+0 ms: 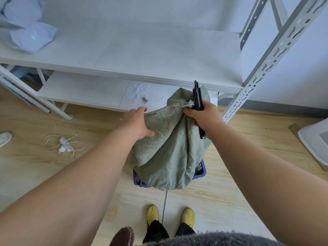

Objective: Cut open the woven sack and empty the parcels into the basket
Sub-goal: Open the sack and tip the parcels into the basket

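Sack [170, 148]: green woven, standing in the basket [200, 172] on the floor, just in front of the shelf [134, 55]; its long axis runs from the bulging bottom near the feet up and away to the tied neck, which points toward the shelf edge.
Neck: bunched and tied shut, with a flap of loose fabric above the knot; no cut shows.
Left hand [137, 124]: lies on the sack's upper left shoulder, thumb on the fabric, fingers bent over the far side and mostly hidden; whether it grips or only presses is unclear.
Right hand [202, 117]: fingers curled round a black knife [197, 100] and closed on the gathered neck just below the knot.
Knife: long axis nearly upright in view, one end above the fist, beside the flap, the other below the wrist; the blade is hard to make out.
Basket: blue, slotted; only two corners show from under the sack, the inside is hidden.
Parcels: none visible in the sack.
Shelf, far left: pale bags [26, 31], cut off by the picture's edge.
Floor, left: coiled cord [62, 141].
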The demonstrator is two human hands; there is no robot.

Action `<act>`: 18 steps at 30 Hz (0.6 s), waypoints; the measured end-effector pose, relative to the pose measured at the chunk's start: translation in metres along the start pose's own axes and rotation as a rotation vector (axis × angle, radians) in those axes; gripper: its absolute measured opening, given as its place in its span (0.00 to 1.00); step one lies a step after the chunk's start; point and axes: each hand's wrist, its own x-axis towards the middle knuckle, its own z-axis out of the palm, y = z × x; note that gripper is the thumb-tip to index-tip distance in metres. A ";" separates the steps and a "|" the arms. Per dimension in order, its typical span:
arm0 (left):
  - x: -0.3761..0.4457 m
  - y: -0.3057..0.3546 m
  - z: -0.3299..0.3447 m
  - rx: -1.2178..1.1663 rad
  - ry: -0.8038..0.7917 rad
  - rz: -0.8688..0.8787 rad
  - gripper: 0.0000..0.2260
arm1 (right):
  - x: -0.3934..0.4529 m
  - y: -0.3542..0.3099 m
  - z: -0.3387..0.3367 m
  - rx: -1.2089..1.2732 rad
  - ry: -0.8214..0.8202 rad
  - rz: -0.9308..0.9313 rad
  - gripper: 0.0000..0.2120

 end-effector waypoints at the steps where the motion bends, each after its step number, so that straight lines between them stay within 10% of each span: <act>1: 0.000 -0.006 0.009 -0.126 -0.059 -0.017 0.49 | -0.001 -0.003 0.004 0.026 -0.031 0.004 0.07; 5: -0.009 0.001 0.041 -0.566 -0.067 0.112 0.55 | -0.009 -0.016 0.024 -0.036 -0.160 0.023 0.06; 8: -0.010 0.018 0.043 -0.980 -0.081 0.263 0.32 | -0.015 -0.024 0.032 -0.171 -0.305 -0.032 0.06; 12: -0.004 0.009 0.033 -0.564 0.068 0.265 0.12 | -0.017 -0.025 0.023 -0.064 -0.292 -0.102 0.14; 18: -0.006 -0.001 0.030 -0.645 0.030 0.225 0.10 | -0.016 -0.001 0.009 -0.025 -0.125 0.069 0.19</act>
